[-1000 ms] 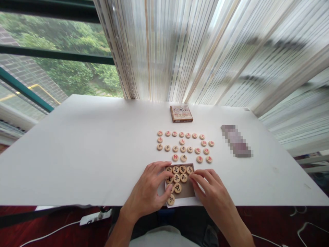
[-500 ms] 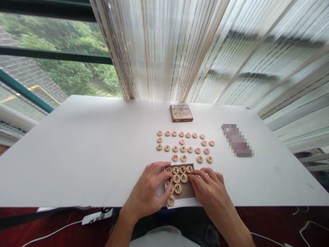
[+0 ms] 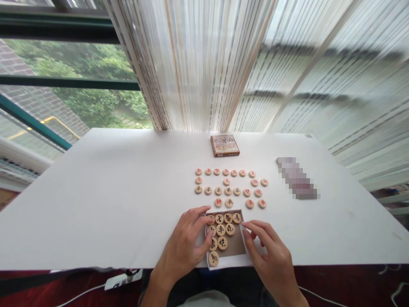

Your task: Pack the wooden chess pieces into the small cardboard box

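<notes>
An open shallow box [image 3: 237,244] lies at the table's front edge, with several wooden Chinese chess pieces [image 3: 220,230] marked in black inside it. My left hand [image 3: 181,236] rests over the box's left side, fingers spread, its fingertips on or just above the leftmost pieces, partly covering them. At the box's right rim is my right hand [image 3: 271,247], thumb and forefinger slightly apart with nothing visible between them. A black-marked horse piece [image 3: 236,218] sits in the box's far right corner, close to the right fingertips. Bare brown floor shows in the box's right part.
Rows of red- and black-marked chess pieces [image 3: 227,191] lie on the white table [image 3: 105,204] beyond the box. Farther back is a closed printed box [image 3: 225,146]. A pixelated flat object [image 3: 297,179] lies to the right. String curtains [image 3: 198,64] hang at the far edge.
My right hand has drawn back slightly to the right from the horse piece in the corner, its fingers loosening. My left hand stays on the box. The view has tilted up a little.
</notes>
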A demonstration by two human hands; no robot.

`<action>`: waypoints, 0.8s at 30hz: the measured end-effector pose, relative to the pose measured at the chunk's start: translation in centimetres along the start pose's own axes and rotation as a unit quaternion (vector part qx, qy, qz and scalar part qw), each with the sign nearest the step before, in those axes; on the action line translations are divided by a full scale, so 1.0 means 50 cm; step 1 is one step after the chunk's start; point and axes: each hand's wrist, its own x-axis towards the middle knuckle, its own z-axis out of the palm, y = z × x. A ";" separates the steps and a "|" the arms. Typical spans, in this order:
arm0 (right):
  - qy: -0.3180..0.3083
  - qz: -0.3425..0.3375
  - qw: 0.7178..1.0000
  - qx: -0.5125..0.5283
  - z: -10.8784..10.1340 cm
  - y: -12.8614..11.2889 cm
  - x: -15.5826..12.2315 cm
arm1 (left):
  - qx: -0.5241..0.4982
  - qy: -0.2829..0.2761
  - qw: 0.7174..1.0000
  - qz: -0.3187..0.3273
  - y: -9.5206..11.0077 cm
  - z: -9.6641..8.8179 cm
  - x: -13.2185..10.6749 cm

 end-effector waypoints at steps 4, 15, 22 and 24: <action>-0.014 -0.059 0.998 0.035 -0.003 -0.003 0.005 | 0.005 0.004 1.000 -0.005 -0.004 0.004 0.001; -0.070 -0.091 0.988 0.104 0.008 0.024 0.003 | 0.001 -0.006 1.000 -0.030 -0.009 0.005 -0.002; -0.084 -0.171 0.980 0.065 0.008 0.029 0.013 | 0.013 -0.045 0.999 -0.010 0.011 -0.015 -0.004; -0.080 -0.191 0.977 0.055 0.007 0.031 0.014 | 0.017 -0.051 0.999 -0.002 0.014 -0.017 -0.006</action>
